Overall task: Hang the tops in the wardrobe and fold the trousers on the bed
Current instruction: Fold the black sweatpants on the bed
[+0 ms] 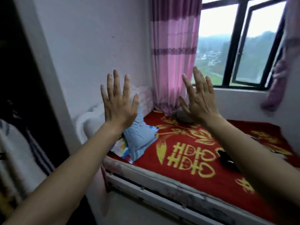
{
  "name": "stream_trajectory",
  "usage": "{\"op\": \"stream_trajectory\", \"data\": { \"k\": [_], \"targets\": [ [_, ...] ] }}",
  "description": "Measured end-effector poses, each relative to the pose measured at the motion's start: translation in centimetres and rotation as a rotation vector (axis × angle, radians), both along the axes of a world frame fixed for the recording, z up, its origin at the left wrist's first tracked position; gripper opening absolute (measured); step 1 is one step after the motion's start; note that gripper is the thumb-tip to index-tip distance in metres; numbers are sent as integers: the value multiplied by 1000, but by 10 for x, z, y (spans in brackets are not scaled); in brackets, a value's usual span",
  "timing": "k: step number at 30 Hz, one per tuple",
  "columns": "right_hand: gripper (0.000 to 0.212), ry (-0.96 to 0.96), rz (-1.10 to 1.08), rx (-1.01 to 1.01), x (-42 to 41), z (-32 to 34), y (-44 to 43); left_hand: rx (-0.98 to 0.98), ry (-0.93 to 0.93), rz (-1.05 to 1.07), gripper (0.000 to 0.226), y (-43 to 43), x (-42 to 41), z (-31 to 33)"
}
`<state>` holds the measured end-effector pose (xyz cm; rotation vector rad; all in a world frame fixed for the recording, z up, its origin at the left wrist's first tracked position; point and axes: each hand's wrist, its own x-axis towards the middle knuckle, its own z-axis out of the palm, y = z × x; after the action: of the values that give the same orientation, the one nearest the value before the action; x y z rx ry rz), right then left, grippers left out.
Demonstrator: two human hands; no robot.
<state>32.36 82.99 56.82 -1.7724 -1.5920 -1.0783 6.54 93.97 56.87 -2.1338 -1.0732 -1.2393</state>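
Holds nothing in left hand [119,103] or right hand [200,101]: fingers straight and spread, raised apart above the bed's [146,182] left end. Shows a dark garment [226,158] near the bed's front edge, partly under the right forearm, a blue pillow [139,137] at the front-left corner, open red blanket [186,140] between.

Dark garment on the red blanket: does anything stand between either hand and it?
Nothing visible does. The dark garment lies on the red blanket, partly hidden by the right forearm. The left hand and the right hand are both raised in the air, open, holding nothing.
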Motion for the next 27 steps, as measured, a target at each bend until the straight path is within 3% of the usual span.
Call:
{"op": "stream_trajectory", "data": {
  "k": [7,15,20,27],
  "targets": [
    [72,95,-261,-107,156,-80,-80,-226,199,-197,69,-21,194,-61],
    [74,246,-495,-322,302,-180,-113,-315,434,-332,70,3,363,-174],
    [76,279,-685,-422,401,-186,-96,-326,484,-439,68,49,468,-198],
    [72,330,-754,-435,508,-189,-85,-394,512,-556,67,84,624,-202]
  ]
}}
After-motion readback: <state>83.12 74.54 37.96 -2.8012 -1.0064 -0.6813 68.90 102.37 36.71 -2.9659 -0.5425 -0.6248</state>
